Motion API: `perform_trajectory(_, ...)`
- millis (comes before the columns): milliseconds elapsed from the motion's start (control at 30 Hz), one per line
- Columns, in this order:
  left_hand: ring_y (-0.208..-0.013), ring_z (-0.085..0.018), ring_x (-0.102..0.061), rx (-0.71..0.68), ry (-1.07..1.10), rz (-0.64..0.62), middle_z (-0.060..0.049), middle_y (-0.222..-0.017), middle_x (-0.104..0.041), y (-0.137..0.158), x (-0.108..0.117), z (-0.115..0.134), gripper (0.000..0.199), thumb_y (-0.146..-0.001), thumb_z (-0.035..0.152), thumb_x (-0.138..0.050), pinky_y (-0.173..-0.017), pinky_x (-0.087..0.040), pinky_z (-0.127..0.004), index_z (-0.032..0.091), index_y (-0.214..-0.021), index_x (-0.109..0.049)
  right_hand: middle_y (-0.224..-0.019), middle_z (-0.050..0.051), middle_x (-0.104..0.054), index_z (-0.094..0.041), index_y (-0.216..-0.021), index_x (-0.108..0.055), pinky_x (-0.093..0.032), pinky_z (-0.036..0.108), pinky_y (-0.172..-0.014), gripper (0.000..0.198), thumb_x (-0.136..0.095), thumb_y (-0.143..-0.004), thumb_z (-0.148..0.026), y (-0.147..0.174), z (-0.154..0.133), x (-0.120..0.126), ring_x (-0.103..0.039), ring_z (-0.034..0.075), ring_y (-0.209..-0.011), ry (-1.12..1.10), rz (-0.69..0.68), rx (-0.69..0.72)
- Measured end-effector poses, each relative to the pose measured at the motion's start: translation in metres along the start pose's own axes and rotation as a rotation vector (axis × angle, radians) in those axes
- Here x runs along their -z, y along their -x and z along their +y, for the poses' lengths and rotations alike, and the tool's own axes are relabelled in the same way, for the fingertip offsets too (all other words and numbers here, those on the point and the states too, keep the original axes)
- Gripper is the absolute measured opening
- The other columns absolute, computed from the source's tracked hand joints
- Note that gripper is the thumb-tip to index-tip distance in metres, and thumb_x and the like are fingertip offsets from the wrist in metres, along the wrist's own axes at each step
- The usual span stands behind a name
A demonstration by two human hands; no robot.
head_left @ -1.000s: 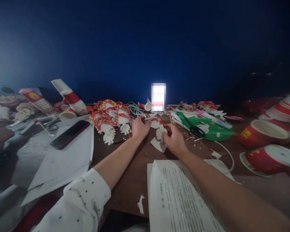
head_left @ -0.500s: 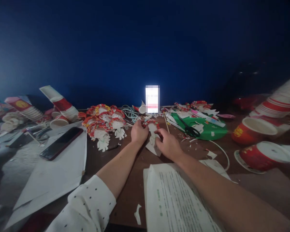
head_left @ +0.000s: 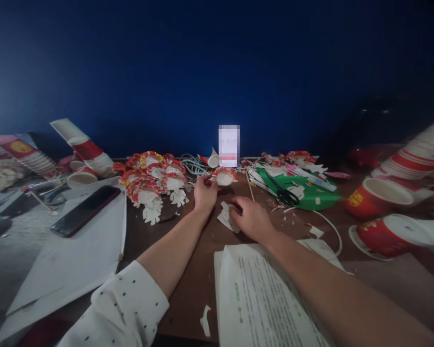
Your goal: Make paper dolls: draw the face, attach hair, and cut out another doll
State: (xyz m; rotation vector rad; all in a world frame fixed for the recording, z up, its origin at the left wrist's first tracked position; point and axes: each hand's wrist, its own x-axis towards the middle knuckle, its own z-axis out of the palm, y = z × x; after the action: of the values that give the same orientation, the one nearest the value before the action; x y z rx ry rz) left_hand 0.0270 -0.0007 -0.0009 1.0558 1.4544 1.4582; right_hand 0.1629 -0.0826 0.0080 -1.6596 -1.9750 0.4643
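In the head view, my left hand is closed with its fingertips at the left edge of a red-rimmed white paper cutout. Nearer to me, my right hand pinches a pale piece of cut paper, partly hidden by the fingers. The two paper pieces are apart, with bare brown tabletop between them. Left of my left hand lies a pile of similar red-and-white paper cutouts, some with white fringed ends.
Black-handled scissors lie on a green sheet with pens and scraps. A lit phone screen stands at the back. A dark phone lies on white sheets at left. Red paper cups stand right; a printed booklet lies in front.
The red-rimmed cutout and the pale paper piece have come apart. The cutout has shifted away from me with my left hand, while my right hand keeps the pale piece nearer.
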Motion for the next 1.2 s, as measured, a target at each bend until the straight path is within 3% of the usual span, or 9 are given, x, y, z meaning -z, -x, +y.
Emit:
perform_trajectory(267, -0.077, -0.014, -0.068, -0.012, -0.132, -0.06, -0.005, -0.095, -0.068, -0.002, 0.0, -0.008, 0.033, -0.081, 0.013, -0.058, -0.073, -0.059, -0.027, 0.014, -0.114, -0.057, -0.108, 0.005, -0.073, -0.024, -0.117, -0.068, -0.045, 0.028, -0.08, 0.033, -0.054, -0.087, -0.023, 0.01, -0.01, 0.006, -0.067, 0.021, -0.097, 0.027, -0.248, 0.327)
perform_trajectory(367, -0.076, -0.014, -0.068, -0.046, -0.251, -0.089, -0.005, -0.093, -0.069, -0.001, 0.001, -0.01, 0.034, -0.081, 0.014, -0.058, -0.073, -0.057, -0.028, 0.015, -0.114, -0.058, -0.105, 0.007, -0.074, -0.023, -0.121, -0.065, -0.043, 0.028, -0.074, 0.037, -0.056, -0.085, -0.024, 0.011, -0.011, 0.008, -0.067, 0.022, -0.092, 0.112, -0.269, 0.312)
perform_trajectory(467, -0.083, -0.017, -0.068, -0.157, -0.392, -0.095, -0.006, -0.094, -0.07, 0.001, 0.002, -0.012, 0.033, -0.079, 0.015, -0.059, -0.08, -0.055, -0.03, 0.016, -0.112, -0.059, -0.094, 0.007, -0.074, -0.022, -0.105, -0.069, -0.039, 0.027, -0.068, 0.023, -0.056, -0.087, -0.027, 0.009, -0.009, 0.008, -0.066, 0.021, -0.083, 0.187, -0.261, 0.264)
perform_trajectory(567, -0.093, -0.019, -0.067, -0.253, -0.507, -0.112, -0.008, -0.099, -0.07, 0.004, 0.004, -0.011, 0.032, -0.079, 0.016, -0.059, -0.088, -0.052, -0.031, 0.015, -0.111, -0.06, -0.085, 0.006, -0.073, -0.022, -0.088, -0.069, -0.035, 0.027, -0.063, 0.018, -0.055, -0.09, -0.033, 0.006, -0.006, 0.009, -0.065, 0.02, -0.077, 0.244, -0.204, 0.211)
perform_trajectory(667, -0.098, -0.02, -0.065, -0.311, -0.615, -0.14, -0.009, -0.103, -0.069, 0.011, 0.006, -0.004, 0.031, -0.08, 0.016, -0.057, -0.09, -0.05, -0.031, 0.015, -0.111, -0.06, -0.076, 0.005, -0.07, -0.022, -0.076, -0.067, -0.03, 0.028, -0.059, 0.028, -0.053, -0.092, -0.041, 0.005, -0.006, 0.01, -0.064, 0.02, -0.073, 0.299, -0.139, 0.183)
perform_trajectory(800, -0.107, -0.024, -0.063, -0.276, -0.762, -0.154, -0.009, -0.113, -0.066, 0.019, 0.007, 0.007, 0.032, -0.083, 0.025, -0.058, -0.091, -0.049, -0.034, 0.021, -0.115, -0.059, -0.075, 0.005, -0.069, -0.022, -0.068, -0.067, -0.027, 0.029, -0.056, 0.042, -0.05, -0.094, -0.05, 0.006, -0.008, 0.012, -0.062, 0.018, -0.068, 0.313, -0.082, 0.178)
perform_trajectory(900, -0.108, -0.025, -0.062, -0.282, -0.803, -0.136, -0.011, -0.118, -0.062, 0.023, 0.007, 0.01, 0.034, -0.084, 0.034, -0.059, -0.092, -0.049, -0.035, 0.021, -0.115, -0.06, -0.078, 0.004, -0.068, -0.022, -0.071, -0.068, -0.031, 0.027, -0.058, 0.04, -0.049, -0.095, -0.048, 0.006, -0.005, 0.012, -0.062, 0.016, -0.069, 0.264, 0.015, 0.179)
perform_trajectory(1000, -0.111, -0.026, -0.059, -0.416, -0.782, -0.085, -0.013, -0.115, -0.061, 0.022, 0.008, 0.008, 0.035, -0.085, 0.041, -0.059, -0.099, -0.045, -0.035, 0.018, -0.111, -0.063, -0.087, 0.003, -0.068, -0.024, -0.084, -0.07, -0.037, 0.026, -0.065, 0.031, -0.047, -0.096, -0.04, 0.002, 0.004, 0.012, -0.064, 0.016, -0.078, 0.18, 0.163, 0.157)
perform_trajectory(1200, -0.119, -0.026, -0.053, -0.571, -0.845, -0.022, -0.011, -0.119, -0.065, -0.003, 0.004, 0.02, 0.032, -0.09, 0.025, -0.048, -0.108, -0.036, -0.04, 0.018, -0.119, -0.061, -0.092, 0.005, -0.069, -0.022, -0.089, -0.069, -0.042, 0.027, -0.075, 0.03, -0.046, -0.097, -0.039, -0.011, 0.019, 0.007, -0.064, 0.019, -0.089, 0.073, 0.245, 0.104)
